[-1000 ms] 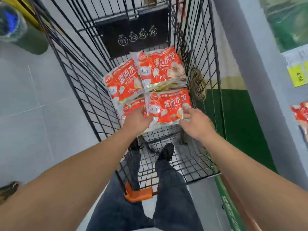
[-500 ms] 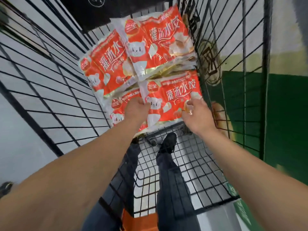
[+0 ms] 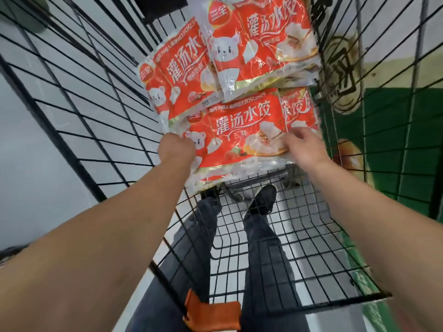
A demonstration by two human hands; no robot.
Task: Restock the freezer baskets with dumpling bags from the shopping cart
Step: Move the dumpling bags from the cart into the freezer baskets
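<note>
Dumpling bags lie stacked in the far end of the cart (image 3: pixel 100 121), four red stacks visible. Near bag (image 3: pixel 239 140) sits at 12 o'clock from the hands, topmost of the near stack.

Left hand (image 3: pixel 176 149): at the bag's 9 o'clock edge, fingers curled over that edge and hidden from view; grips the bag. Right hand (image 3: pixel 305 146): at the bag's 3 o'clock edge, fingers bent, tips on the bag's corner and just touching the right bag (image 3: pixel 299 109) behind it. Grip on that side looks like a pinch, thumb not seen.

Around: left bag (image 3: pixel 182 77) at 11 o'clock, overlapping the near bag's top-left corner. Top bag (image 3: pixel 261 44) at 12 o'clock, tilted, resting over both the left bag and the near stack. More bags layered under the near one, edges showing at 6 o'clock.

Cart floor: black wire grid, bare toward 6 o'clock. Through it, dark trouser legs and a black shoe (image 3: pixel 262 200). Orange pad (image 3: pixel 213 315) on the cart frame at 6 o'clock.

Room: pale tile floor at 9 o'clock; green and cream panel (image 3: pixel 395 140) at 3 o'clock, beyond the cart's side.
</note>
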